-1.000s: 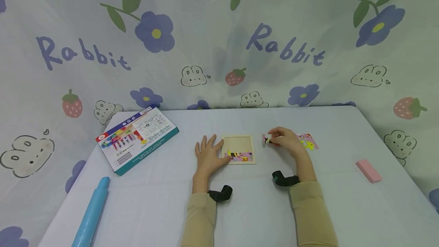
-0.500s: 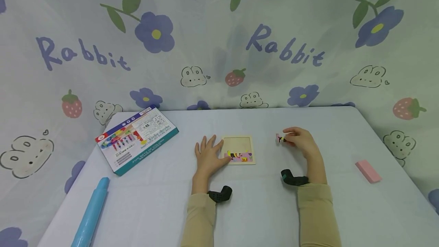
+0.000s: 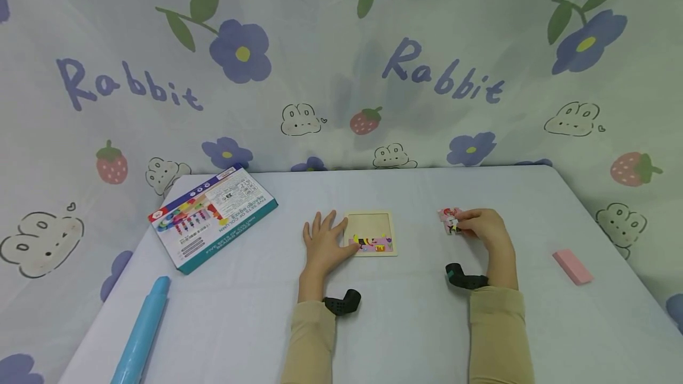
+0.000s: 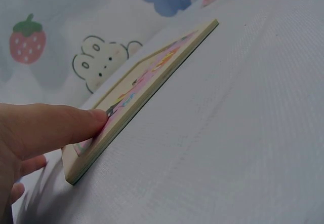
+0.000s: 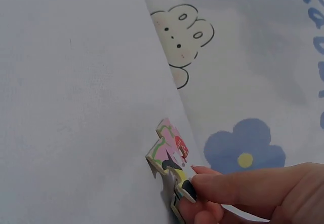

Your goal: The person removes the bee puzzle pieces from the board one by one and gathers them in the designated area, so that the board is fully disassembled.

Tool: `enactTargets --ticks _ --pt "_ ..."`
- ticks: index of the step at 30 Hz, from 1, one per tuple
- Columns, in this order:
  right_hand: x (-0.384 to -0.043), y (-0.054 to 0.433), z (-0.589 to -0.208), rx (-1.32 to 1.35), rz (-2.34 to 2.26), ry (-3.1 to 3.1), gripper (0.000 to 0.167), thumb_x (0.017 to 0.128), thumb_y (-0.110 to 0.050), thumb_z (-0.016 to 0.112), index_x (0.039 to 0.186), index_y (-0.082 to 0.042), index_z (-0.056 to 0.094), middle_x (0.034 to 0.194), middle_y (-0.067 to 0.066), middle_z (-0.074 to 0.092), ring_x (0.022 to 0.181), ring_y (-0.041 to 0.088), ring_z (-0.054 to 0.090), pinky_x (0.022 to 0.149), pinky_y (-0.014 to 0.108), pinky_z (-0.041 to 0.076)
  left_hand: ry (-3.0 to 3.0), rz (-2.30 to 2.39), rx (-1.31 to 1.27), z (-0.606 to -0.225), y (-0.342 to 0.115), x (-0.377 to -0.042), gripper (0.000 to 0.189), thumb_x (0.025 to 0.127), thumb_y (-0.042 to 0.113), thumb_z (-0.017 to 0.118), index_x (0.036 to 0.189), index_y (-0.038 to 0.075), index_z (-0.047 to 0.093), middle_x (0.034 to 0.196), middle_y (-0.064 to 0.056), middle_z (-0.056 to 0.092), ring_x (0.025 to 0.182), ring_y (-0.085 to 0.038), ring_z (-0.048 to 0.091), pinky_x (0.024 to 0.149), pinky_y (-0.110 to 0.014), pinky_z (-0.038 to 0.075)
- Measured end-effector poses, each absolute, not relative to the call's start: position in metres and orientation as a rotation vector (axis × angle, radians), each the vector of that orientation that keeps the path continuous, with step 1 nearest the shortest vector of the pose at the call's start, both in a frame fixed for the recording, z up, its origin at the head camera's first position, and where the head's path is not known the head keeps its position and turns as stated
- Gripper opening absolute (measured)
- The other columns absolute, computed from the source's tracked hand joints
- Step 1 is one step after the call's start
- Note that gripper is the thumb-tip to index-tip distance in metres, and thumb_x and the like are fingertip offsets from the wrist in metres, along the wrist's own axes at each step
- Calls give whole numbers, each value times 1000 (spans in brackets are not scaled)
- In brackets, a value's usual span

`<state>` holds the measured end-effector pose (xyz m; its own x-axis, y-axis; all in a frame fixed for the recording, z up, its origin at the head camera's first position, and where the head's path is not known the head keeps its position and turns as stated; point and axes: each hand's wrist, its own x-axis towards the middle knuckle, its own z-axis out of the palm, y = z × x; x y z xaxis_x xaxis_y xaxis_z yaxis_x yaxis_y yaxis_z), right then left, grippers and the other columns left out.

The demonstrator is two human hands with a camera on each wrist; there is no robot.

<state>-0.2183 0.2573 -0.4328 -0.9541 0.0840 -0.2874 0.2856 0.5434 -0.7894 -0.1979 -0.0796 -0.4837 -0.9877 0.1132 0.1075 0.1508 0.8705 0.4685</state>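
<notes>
My left hand [image 3: 322, 248] lies with fingers spread at the left side of a square wooden puzzle frame [image 3: 395, 224]. Its thumb [image 4: 76, 125] rests on the pink puzzle strip [image 3: 379, 243] with a bee picture, which fills the frame's lower part; bare wood shows above it. To the right, my right hand [image 3: 491, 233] pinches a pink puzzle piece [image 5: 169, 150] between thumb and fingers. Red, green, black and yellow printing shows on that piece, which is tilted close over the table. The edge of another piece [image 5: 176, 209] shows under the fingertips, mostly hidden.
A flat cardboard box [image 3: 213, 218] lies at the back left of the white-covered table [image 3: 395, 325]. A light blue tube [image 3: 141, 330] lies at the front left, and a pink block [image 3: 573, 266] at the right. A printed curtain [image 3: 331, 64] hangs behind.
My right hand has moved right with the puzzle piece, away from the frame. The loose pieces seen beside it earlier are now mostly covered by the hand. My left hand stays put.
</notes>
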Motion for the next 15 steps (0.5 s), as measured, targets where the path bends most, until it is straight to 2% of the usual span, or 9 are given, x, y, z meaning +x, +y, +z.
enactTargets --ticks 3,6,15 --pt "-219 256 -433 334 -1318 2612 33 82 -8 63 109 11 61 81 2 63 63 4 53 59 19 45 -2961 -758 -208 -483 -80 -198 67 73 47 69 131 16 54 145 -11 37 138 -38 16 107 -60 5" --pt "-220 254 -434 341 -1283 2650 33 81 -9 64 107 10 62 75 -2 61 60 3 52 56 19 44 -2959 -760 -208 -483 -80 -197 67 73 47 69 131 16 54 144 -11 37 138 -38 16 106 -60 5" --pt "-219 250 -434 395 -1243 2661 33 81 -11 65 108 7 62 81 3 63 62 4 52 56 19 43 -2964 -741 -214 -484 -80 -198 67 74 47 69 132 16 54 145 -10 36 138 -38 16 107 -60 4"
